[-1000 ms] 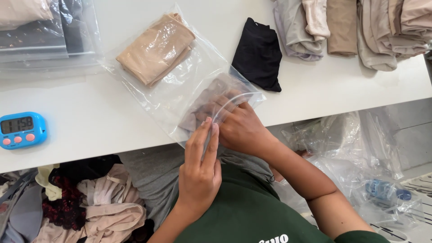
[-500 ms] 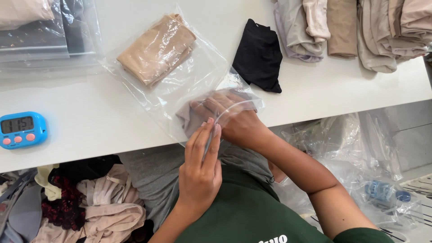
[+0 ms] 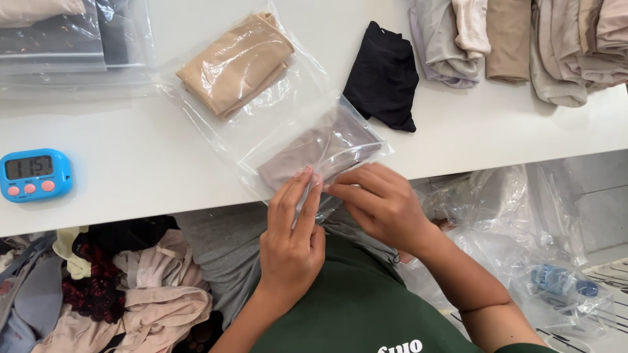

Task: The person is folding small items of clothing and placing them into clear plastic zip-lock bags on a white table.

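Observation:
A clear plastic zip bag [image 3: 281,124] lies on the white table [image 3: 144,163], reaching past its front edge. Inside it are a folded beige garment [image 3: 235,62] at the far end and a folded greyish-mauve garment [image 3: 307,153] near the mouth. My left hand [image 3: 291,238] pinches the bag's open edge between thumb and fingers. My right hand [image 3: 379,202] is outside the bag and pinches the same edge just to the right, fingertips almost touching the left hand's.
A blue digital timer [image 3: 34,175] sits at the table's left. A black folded garment [image 3: 384,75] and a row of folded beige and grey garments [image 3: 517,46] lie at the back right. Filled clear bags [image 3: 72,39] are stacked back left. Loose clothing [image 3: 111,287] is piled below.
My right hand has come out of the bag, leaving the greyish-mauve garment inside, and now grips the bag's edge beside my left hand.

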